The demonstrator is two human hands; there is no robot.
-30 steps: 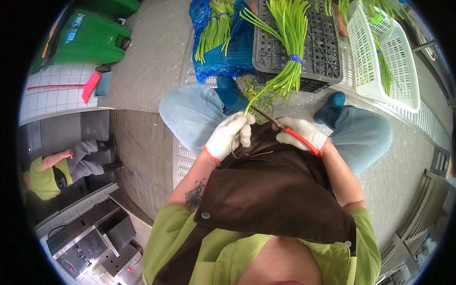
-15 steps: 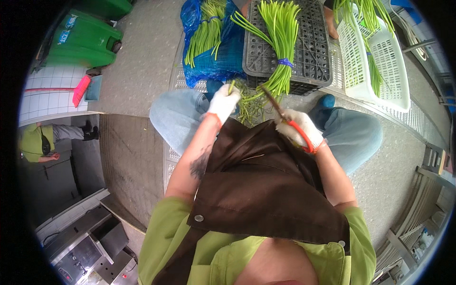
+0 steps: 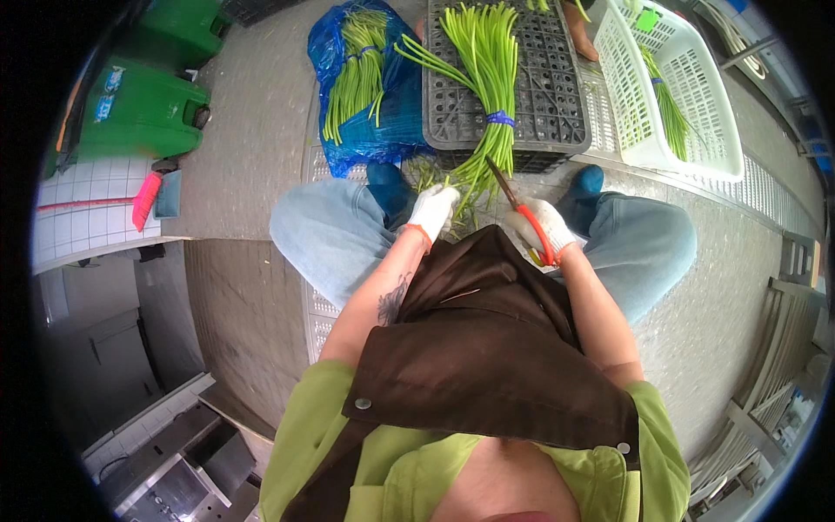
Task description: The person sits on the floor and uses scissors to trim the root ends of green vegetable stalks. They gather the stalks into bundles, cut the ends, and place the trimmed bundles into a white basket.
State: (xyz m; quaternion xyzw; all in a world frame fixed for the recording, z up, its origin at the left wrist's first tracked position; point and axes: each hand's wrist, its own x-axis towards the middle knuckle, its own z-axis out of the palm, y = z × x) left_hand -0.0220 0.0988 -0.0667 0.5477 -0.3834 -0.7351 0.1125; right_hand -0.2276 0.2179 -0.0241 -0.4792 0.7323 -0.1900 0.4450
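My left hand (image 3: 434, 212), in a white glove, has its fingers closed on thin green stems just below a bunch of long green stems (image 3: 477, 54) with a purple band, lying on a black plastic crate (image 3: 561, 109). My right hand (image 3: 541, 224), also gloved, grips red-handled scissors (image 3: 506, 189); their dark blades point up beside the bunch's lower ends. Loose green trimmings lie beneath, between my feet. Left of the crate, another bunch (image 3: 352, 87) rests on blue plastic wrap (image 3: 391, 122).
A white basket (image 3: 709, 130) holding a banded bunch stands at the right. Green wheeled bins (image 3: 143, 109), a pink broom (image 3: 143, 200) and steel fixtures (image 3: 174, 461) are at the left. Part of a person's bare limb (image 3: 583, 39) shows behind the crate. A slatted frame (image 3: 744, 383) is at the lower right.
My left hand rose toward the bunch, then lowered slightly rightward. The scissors turned more upright. The co-worker at left has mostly left view, and the stems above the basket have mostly gone.
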